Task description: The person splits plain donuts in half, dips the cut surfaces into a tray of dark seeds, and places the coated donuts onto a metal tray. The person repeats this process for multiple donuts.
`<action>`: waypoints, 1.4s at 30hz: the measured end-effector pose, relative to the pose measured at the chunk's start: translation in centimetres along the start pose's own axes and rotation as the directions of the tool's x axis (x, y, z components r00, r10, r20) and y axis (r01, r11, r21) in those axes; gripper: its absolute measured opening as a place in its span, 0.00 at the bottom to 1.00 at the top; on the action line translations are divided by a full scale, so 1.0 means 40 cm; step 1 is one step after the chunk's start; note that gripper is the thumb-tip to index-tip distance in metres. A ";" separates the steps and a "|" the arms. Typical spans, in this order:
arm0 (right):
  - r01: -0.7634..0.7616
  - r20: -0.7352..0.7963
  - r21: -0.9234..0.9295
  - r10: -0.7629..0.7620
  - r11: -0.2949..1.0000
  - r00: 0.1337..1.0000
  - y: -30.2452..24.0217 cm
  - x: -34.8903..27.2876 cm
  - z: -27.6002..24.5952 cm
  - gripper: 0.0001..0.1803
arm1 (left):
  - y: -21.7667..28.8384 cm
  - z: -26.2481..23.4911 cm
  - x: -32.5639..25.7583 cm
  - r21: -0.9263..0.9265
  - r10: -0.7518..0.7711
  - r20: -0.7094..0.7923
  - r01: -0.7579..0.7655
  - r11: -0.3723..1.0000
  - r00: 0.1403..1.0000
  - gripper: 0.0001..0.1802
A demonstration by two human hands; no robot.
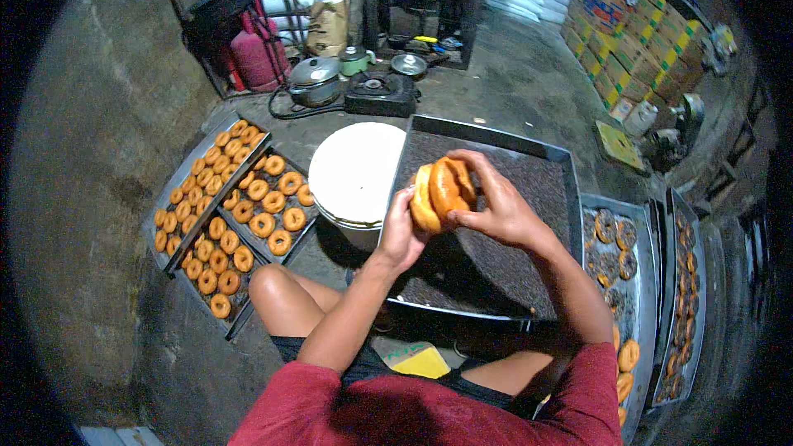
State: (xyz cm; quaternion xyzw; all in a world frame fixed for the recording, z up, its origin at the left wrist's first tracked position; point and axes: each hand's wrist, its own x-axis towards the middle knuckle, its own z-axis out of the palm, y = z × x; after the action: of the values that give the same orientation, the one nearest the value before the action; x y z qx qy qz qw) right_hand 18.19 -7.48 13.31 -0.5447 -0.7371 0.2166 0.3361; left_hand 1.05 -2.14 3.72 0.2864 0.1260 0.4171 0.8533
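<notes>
Between my two hands is a small stack of golden ring doughnuts, held on edge above the tray. My left hand grips them from the left and below. From the right, my right hand wraps its fingers over the top, with the thumb on the near side. How many doughnuts are in the stack is hard to tell, as the fingers cover part of it. Below lies a deep metal tray spread with dark chocolate-coloured sprinkles.
A white round lidded bucket stands left of the tray. Farther left, trays of plain doughnuts overlap. Doughnuts with dark topping fill trays at right. A burner, a pot and stacked cartons are farther away.
</notes>
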 end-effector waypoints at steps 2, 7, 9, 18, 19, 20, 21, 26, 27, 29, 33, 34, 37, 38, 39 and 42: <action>0.085 0.066 0.044 -0.087 0.995 0.994 0.041 0.097 0.066 0.41 | 0.066 -0.073 -0.024 0.007 0.064 -0.033 -0.063 0.998 0.997 0.26; 0.065 -0.004 -0.164 -0.067 0.984 0.998 0.181 0.388 0.296 0.32 | 0.230 -0.245 -0.108 0.152 0.244 -0.260 -0.210 0.966 0.934 0.31; 0.045 -0.055 -0.386 -0.071 0.921 0.996 0.256 0.486 0.384 0.28 | 0.280 -0.287 -0.117 0.329 0.347 -0.296 -0.246 0.912 0.890 0.31; -0.184 0.029 -0.386 0.212 0.904 0.977 0.359 0.556 0.468 0.26 | 0.344 -0.398 0.083 0.998 0.564 0.013 -0.048 0.047 0.825 0.29; -0.141 0.019 -0.262 0.151 0.955 0.988 0.381 0.553 0.402 0.29 | 0.318 -0.394 0.118 0.999 0.548 0.039 -0.026 -0.032 0.836 0.29; -0.186 0.005 0.041 0.186 0.982 0.983 0.364 0.551 0.355 0.31 | 0.298 -0.415 0.155 0.990 0.502 0.092 -0.026 -0.136 0.860 0.29; -0.213 0.004 0.342 0.226 0.915 0.974 0.336 0.542 0.314 0.32 | 0.277 -0.434 0.188 0.971 0.447 0.137 -0.030 -0.239 0.884 0.29; -0.224 -0.092 0.505 0.310 0.833 0.946 0.251 0.410 0.132 0.31 | 0.174 -0.398 0.293 0.838 0.048 -0.088 0.099 -0.536 0.995 0.27; -0.225 -0.104 0.496 0.315 0.839 0.944 0.242 0.370 0.095 0.31 | 0.166 -0.388 0.309 0.846 0.059 -0.091 0.108 -0.523 0.994 0.27; -0.199 -0.102 0.535 0.297 0.821 0.949 0.215 0.310 0.063 0.31 | 0.207 -0.411 0.314 0.884 0.123 -0.126 0.167 -0.437 0.984 0.25; -0.079 -0.185 0.554 0.215 0.829 0.959 0.211 0.198 0.038 0.34 | 0.264 -0.344 0.232 0.460 -0.043 -0.163 0.114 0.881 0.986 0.26; -0.055 -0.232 0.438 0.172 0.897 0.957 0.170 0.195 0.056 0.35 | 0.263 -0.349 0.213 0.286 -0.009 -0.054 0.024 0.958 0.999 0.28; 0.056 -0.370 0.125 -0.006 0.991 0.929 0.086 0.199 0.138 0.32 | 0.212 -0.273 0.152 0.115 0.091 0.069 -0.099 0.988 0.993 0.30; 0.143 -0.375 0.074 -0.105 0.987 0.921 0.064 0.200 0.176 0.32 | 0.204 -0.259 0.137 0.145 0.091 0.102 -0.105 0.984 0.991 0.31; 0.229 -0.378 0.013 -0.207 0.973 0.903 0.042 0.193 0.196 0.32 | 0.207 -0.218 0.118 0.109 0.086 0.127 -0.100 0.989 0.988 0.33; 0.197 -0.336 -0.125 -0.229 0.972 0.914 0.008 0.123 0.182 0.31 | 0.196 -0.191 0.087 0.032 0.087 0.194 -0.095 0.995 0.977 0.35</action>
State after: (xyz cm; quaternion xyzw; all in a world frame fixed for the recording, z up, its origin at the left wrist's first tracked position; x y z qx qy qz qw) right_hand 12.21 -2.37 9.40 -0.5052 -0.7299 0.0460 0.4581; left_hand -5.27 7.35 2.29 0.3484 0.0385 0.4233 0.8354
